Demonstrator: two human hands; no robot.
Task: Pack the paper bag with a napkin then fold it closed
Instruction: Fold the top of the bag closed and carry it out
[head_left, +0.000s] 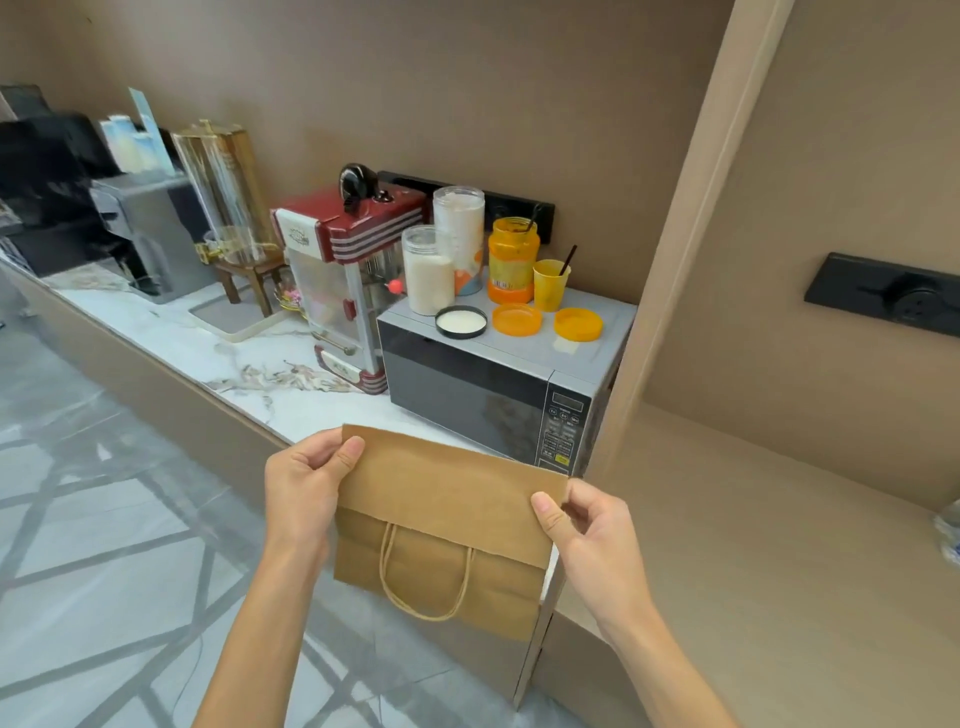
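No legible text anywhere. Microwave (498, 395) control panel: button labels and display too blurred to read. Orange jar (513, 260) on top of microwave: label with barcode-like strip, unreadable. Popcorn machine (343, 291) left of microwave: emblem indistinct.

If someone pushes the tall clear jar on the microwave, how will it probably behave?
The tall clear jar probably tips easily: it is narrow, and stands lidless near the back. It looks mostly full of white powder, so likely fairly heavy and would spill.
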